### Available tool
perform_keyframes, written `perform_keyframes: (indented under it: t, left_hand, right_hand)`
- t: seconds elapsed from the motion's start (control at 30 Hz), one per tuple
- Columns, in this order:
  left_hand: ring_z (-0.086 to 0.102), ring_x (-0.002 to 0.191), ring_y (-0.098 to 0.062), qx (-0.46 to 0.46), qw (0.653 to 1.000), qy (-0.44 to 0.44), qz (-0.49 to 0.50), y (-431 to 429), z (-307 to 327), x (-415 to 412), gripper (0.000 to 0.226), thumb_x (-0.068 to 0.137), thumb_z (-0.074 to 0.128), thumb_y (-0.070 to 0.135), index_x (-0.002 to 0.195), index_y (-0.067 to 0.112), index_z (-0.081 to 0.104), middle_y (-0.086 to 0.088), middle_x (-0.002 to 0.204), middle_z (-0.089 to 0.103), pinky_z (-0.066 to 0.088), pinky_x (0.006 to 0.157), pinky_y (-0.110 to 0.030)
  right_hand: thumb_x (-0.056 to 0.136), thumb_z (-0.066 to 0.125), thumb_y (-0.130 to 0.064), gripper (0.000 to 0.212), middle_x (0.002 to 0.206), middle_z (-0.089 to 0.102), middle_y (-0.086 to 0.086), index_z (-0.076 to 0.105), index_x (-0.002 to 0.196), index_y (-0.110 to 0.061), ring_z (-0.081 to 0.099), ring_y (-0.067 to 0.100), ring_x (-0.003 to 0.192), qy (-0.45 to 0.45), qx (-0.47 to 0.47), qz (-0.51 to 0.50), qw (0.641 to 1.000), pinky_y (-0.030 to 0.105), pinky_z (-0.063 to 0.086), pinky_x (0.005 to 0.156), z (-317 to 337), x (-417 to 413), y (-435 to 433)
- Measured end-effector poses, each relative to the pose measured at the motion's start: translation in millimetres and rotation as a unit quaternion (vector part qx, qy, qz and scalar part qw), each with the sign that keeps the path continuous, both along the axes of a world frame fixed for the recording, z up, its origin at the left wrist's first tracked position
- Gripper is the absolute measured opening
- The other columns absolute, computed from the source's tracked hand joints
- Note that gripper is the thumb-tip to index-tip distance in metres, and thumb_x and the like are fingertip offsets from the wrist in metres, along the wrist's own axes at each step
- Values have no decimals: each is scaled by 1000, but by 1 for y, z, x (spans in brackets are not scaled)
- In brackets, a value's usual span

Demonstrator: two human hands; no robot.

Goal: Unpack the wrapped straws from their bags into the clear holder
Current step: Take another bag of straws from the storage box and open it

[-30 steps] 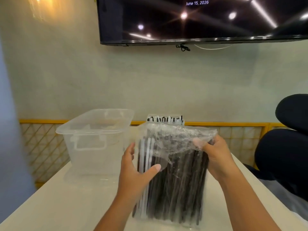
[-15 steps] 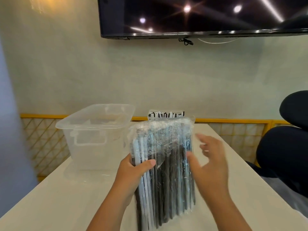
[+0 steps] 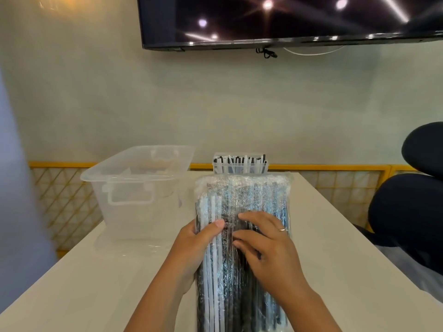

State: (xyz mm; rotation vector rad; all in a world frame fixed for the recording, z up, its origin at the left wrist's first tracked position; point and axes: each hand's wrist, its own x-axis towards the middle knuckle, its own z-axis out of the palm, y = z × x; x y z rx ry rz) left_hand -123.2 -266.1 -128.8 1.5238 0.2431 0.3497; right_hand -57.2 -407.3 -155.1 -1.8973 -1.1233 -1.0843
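Observation:
A clear plastic bag of wrapped black and white straws (image 3: 242,195) stands upright in front of me on the white table (image 3: 96,279). My left hand (image 3: 194,245) grips its left edge, thumb across the front. Across the bag's front my right hand (image 3: 266,245) lies with fingers spread, a ring on one finger. Behind the bag, a small clear holder (image 3: 239,165) stands with straw ends showing at its top.
A large clear plastic bin (image 3: 136,185) with a handle stands at the back left of the table. A dark chair (image 3: 412,212) is at the right. A yellow lattice rail (image 3: 335,180) runs behind the table, and a wall screen (image 3: 287,17) hangs above.
My right hand let go of the bag's crumpled top and came down onto the bag's front. The bag top now stands straight, and the bag sits more upright and closer.

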Motion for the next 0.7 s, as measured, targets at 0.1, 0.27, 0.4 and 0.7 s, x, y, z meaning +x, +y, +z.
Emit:
perform_keyframes:
  t: [0.1,0.27,0.4,0.7]
  left_hand:
    - [65,91,-12,0,1000,-4,5,-2,0,-1,19,83,65,32,101,24,64,7,91,71,50,86,-33]
    - [68,93,-19,-2,1000,5,6,0,2,-4,17,82,66,32,97,25,65,3,91,74,51,88,-39]
    - [69,91,-24,-1,1000,16,-4,3,3,-7,25,81,66,34,103,21,65,-2,93,75,51,91,-47]
    - [67,99,-22,-1,1000,25,-11,-3,4,-11,33,78,67,42,105,25,65,0,101,73,47,97,-48]
  right_hand:
    - [87,54,-29,24,100,69,0,73,83,-15,53,13,97,-19,26,-4,999,17,42,85,-2,2,-2]
    - [85,52,-36,29,111,65,-4,72,99,-19,52,11,104,1,-36,-5,999,24,46,88,-1,0,-8]
    - [78,58,-49,38,113,64,-8,71,102,-22,52,8,105,24,-53,32,998,27,46,87,5,3,-10]
    - [79,62,-32,19,95,71,-4,76,82,-19,59,6,85,-15,4,44,999,20,52,69,9,1,-4]
